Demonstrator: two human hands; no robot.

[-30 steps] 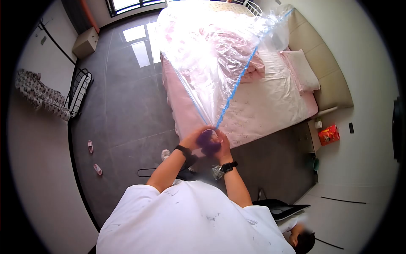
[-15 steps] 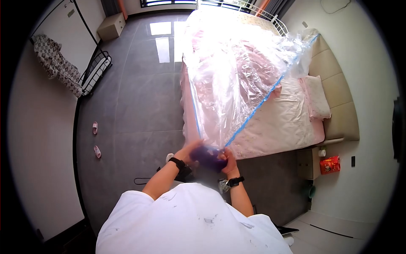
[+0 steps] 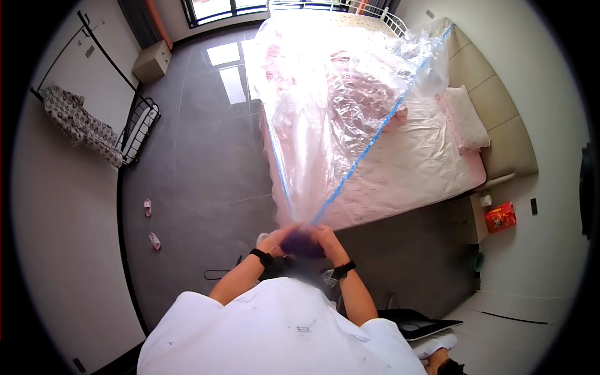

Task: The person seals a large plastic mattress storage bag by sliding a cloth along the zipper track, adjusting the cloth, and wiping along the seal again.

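A large clear plastic sheet with blue edges spreads over the bed and narrows to a gathered end at my hands. My left hand is closed there, beside a blurred dark purple thing whose kind I cannot make out. Close by on the right, my right hand has its fingers bent in around the same gathered end. The purple thing lies between both hands, under the plastic's tip. Where the plastic and the purple thing meet is smeared by motion.
The bed has a pink-edged pillow and a beige headboard. Pink slippers lie on the grey floor at left, near a garment rack. A red package stands at right. Part of another person shows at bottom right.
The view has shifted, so the bed sits further left and the slippers lower. My hands have come slightly lower with the gathered plastic. More of the other person shows at bottom right.
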